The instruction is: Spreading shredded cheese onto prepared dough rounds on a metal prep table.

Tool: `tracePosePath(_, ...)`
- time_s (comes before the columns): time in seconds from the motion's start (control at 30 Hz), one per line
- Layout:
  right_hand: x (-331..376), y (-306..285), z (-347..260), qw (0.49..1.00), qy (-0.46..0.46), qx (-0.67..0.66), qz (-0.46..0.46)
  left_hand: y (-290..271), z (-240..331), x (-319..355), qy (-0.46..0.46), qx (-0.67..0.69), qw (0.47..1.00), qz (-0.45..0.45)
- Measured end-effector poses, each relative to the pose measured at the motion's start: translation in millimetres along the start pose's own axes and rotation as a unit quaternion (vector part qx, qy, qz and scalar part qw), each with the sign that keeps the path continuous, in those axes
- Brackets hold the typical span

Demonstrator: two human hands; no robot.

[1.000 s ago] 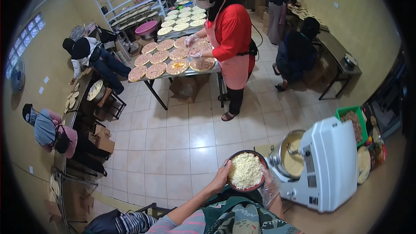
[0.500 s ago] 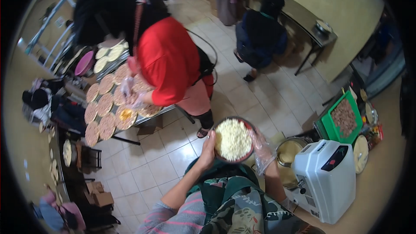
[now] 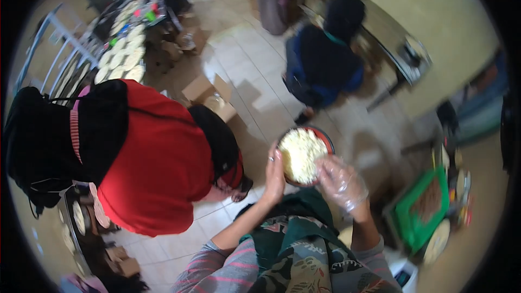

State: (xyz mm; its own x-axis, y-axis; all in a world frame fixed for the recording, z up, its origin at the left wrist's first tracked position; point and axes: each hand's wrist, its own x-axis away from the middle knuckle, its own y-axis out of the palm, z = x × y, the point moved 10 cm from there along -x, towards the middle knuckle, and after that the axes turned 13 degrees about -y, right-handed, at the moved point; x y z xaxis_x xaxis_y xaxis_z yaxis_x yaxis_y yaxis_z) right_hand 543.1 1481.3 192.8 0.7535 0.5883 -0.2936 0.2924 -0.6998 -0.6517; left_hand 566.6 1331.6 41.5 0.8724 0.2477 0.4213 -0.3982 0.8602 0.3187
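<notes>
A round dark bowl with a red inner wall (image 3: 329,142) is heaped with pale grated cheese (image 3: 302,154). With bare fingers wrapped round its left side, my left hand (image 3: 275,176) supports the bowl in front of my body. My right hand (image 3: 342,182), in a clear plastic glove, is over the right rim. Its fingers are drawn together at the cheese, and their tips are partly hidden in it.
A person in red (image 3: 157,157) bends close on my left. Another person (image 3: 325,57) in dark clothes crouches ahead. An open cardboard box (image 3: 209,95) sits on the tiled floor. At right is a green tray (image 3: 401,222); flat dough rounds (image 3: 122,57) cover a far-left table.
My right hand has gone from the bowl's side to the cheese over its rim. The view has turned, and the person in red now appears closer on the left, hiding the topped rounds.
</notes>
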Motion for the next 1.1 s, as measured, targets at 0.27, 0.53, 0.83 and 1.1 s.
tracePosePath(0.27,-125.3,17.7,102.0,0.964,-0.091,0.084,-0.237,70.1,34.9,-101.0,-0.029,0.068,0.994,0.078)
tracePosePath(0.53,-256.6,73.1,127.0,0.922,-0.264,-0.089,-0.27,-2.1,50.1,-184.6,0.026,0.198,0.958,0.206)
tracePosePath(0.83,-424.4,117.5,106.8,0.901,-0.248,-0.156,-0.32,-69.5,152.4,-282.4,0.03,0.186,0.955,0.227)
tracePosePath(1.1,-561.1,183.6,125.6,0.867,-0.229,-0.204,-0.392,-113.8,219.9,-381.6,0.063,0.258,0.93,0.253)
